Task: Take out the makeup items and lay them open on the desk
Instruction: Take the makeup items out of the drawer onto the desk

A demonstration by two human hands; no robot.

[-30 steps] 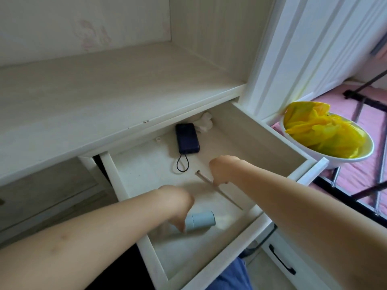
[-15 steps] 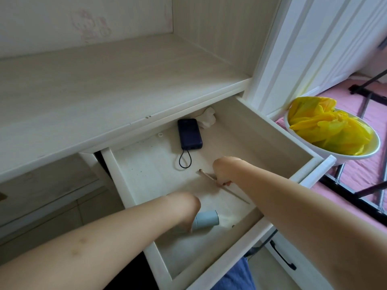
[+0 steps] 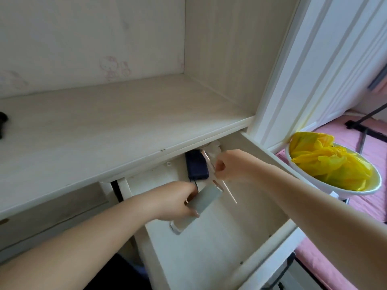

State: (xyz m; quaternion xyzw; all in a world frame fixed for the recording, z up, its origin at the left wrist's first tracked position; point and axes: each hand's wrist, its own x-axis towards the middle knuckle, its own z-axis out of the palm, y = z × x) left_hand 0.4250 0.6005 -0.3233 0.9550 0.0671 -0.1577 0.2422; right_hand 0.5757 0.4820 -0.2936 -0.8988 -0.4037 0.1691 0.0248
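Note:
My left hand (image 3: 178, 203) grips a pale grey-blue makeup tube (image 3: 204, 198) and holds it above the floor of the open drawer (image 3: 266, 241). My right hand (image 3: 231, 165) pinches a thin pinkish makeup stick (image 3: 211, 167), held above the drawer near its back; its ends are blurred. Inside the drawer lie a dark blue case with a black loop (image 3: 196, 166) at the back and a small white flat item (image 3: 178, 227) below my left hand. The pale wooden desk top (image 3: 104, 130) lies just above and behind the drawer.
A white bowl (image 3: 351, 190) holding yellow plastic (image 3: 326, 162) stands to the right of the drawer, over pink bedding (image 3: 364, 204). A white cupboard side panel (image 3: 303, 65) rises at the right. A dark object (image 3: 3, 122) sits at the desk's far left edge. White tissue (image 3: 213, 148) lies at the drawer's back.
Both hands have risen from the drawer floor toward the desk. The left has lifted the grey-blue tube, the right the thin stick. The view has tilted up.

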